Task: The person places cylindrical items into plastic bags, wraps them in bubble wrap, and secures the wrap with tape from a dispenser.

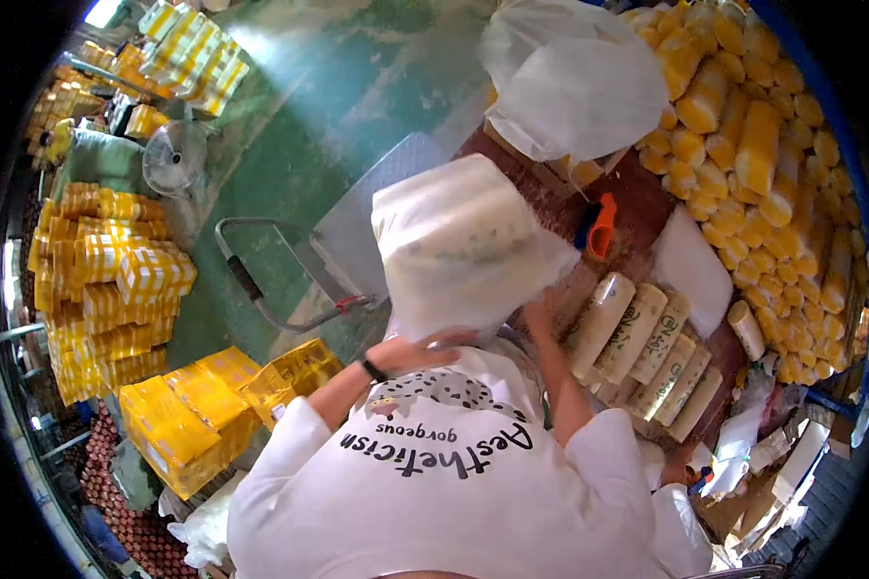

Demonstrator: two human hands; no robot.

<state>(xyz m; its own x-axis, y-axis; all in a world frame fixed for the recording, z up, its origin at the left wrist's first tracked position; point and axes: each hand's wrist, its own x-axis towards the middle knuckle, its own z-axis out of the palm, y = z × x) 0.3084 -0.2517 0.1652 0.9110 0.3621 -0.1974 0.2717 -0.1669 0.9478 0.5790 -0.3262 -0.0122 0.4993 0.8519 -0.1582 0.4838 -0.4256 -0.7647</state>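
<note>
A filled white plastic bag (459,241) stands in front of my body, with faint green print showing through its side. My left hand (420,353), a black band at its wrist, lies along the bag's near lower edge with its fingers stretched out. At the bag's lower right corner is my right hand (539,315); its fingers are partly hidden by the plastic. Just right of that forearm, several pale wrapped rolls (637,333) with green lettering lie stacked side by side. Beyond them, an orange tape dispenser (602,227) sits on the dark red surface (562,280).
Yellow-ended rolls (763,174) are piled high at right. A large white bag (574,77) stands at the far end of the red surface. Left are a flatbed trolley (377,207) with its handle (244,277), yellow-taped parcels (188,415), stacked boxes (116,280) and a fan (175,157).
</note>
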